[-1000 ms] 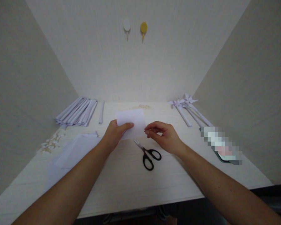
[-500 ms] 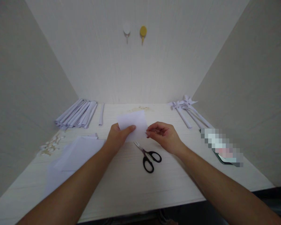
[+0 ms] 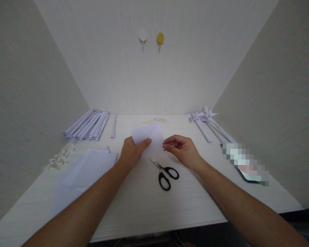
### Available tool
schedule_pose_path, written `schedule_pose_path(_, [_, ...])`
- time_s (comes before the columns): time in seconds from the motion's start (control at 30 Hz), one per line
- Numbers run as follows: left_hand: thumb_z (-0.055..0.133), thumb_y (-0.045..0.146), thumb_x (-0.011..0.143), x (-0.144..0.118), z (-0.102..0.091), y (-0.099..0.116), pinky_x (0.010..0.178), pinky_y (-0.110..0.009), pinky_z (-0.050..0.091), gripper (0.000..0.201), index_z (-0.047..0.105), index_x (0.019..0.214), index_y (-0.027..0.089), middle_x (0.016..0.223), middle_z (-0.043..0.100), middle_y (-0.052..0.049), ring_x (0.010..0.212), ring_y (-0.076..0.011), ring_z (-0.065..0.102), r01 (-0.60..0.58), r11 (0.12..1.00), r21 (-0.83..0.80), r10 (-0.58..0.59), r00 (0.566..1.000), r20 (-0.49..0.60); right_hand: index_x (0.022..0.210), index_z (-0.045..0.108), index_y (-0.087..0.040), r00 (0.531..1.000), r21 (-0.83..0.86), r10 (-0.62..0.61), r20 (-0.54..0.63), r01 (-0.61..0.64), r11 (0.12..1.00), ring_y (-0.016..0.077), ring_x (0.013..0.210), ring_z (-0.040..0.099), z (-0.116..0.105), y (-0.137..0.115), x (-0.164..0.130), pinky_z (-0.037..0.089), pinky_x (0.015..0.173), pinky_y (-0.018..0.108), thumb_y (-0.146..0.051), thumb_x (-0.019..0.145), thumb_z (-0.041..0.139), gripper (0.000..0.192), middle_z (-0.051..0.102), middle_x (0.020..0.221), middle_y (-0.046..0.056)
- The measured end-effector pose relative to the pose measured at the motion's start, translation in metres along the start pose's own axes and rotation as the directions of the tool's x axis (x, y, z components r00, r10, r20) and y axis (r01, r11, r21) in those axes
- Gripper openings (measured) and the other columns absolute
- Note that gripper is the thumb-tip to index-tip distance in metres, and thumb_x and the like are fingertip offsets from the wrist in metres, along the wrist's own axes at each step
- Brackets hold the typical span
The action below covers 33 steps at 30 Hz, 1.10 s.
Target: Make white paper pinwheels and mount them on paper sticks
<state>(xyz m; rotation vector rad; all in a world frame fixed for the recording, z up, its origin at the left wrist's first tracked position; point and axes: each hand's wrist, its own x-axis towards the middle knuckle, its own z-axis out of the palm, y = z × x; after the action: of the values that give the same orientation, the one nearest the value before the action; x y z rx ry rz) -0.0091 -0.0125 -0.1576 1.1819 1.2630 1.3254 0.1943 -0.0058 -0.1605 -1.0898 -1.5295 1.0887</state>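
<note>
A small white sheet of paper (image 3: 149, 135) is held up over the middle of the table. My left hand (image 3: 133, 151) grips its lower left part, thumb on the front face. My right hand (image 3: 182, 150) pinches the sheet's right edge with thumb and forefinger. Black-handled scissors (image 3: 163, 171) lie on the table just below the paper, between my two hands, blades pointing away to the left.
Rolled white paper tubes (image 3: 89, 125) are stacked at the back left, with one tube (image 3: 113, 126) apart. Flat white sheets (image 3: 84, 168) lie at the left front. Small pale bits (image 3: 60, 157) sit by them. Paper pinwheels (image 3: 207, 120) lie at the back right. Two wall hooks (image 3: 151, 37) hang above.
The paper and both hands have stayed nearly in place; the sheet has tilted a little and looks slightly smaller in the hands. The camera view shifted slightly.
</note>
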Motion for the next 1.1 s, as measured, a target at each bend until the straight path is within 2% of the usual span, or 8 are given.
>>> schedule_pose_path(0.2, [0.083,0.041,0.07,0.0021,-0.002,-0.0043,0.075,-0.038,0.059,0.036,0.079,0.091,0.012,0.093,0.083,-0.012,0.084,-0.0284,0.076,-0.02,0.999,0.033,0.019,1.0,0.009,0.078,0.075,-0.02,1.0,0.03,-0.001,-0.018,0.002,1.0,0.0161,0.062,0.066,0.0001,-0.0001,0.0012,0.05,0.057,0.029,-0.036,0.071,0.083,0.02,0.076,0.071,0.003])
schedule_pose_path(1.1, [0.083,0.04,0.072,-0.0011,-0.0018,-0.0012,0.082,-0.039,0.06,0.037,0.079,0.095,0.012,0.099,0.082,-0.013,0.092,-0.0297,0.077,-0.059,0.995,0.085,0.058,0.998,0.016,0.079,0.071,-0.02,0.999,0.122,-0.027,-0.033,0.031,0.992,0.017,0.067,0.069,0.0005,0.0048,0.0036,0.056,0.064,0.033,-0.04,0.067,0.088,0.028,0.075,0.074,0.003])
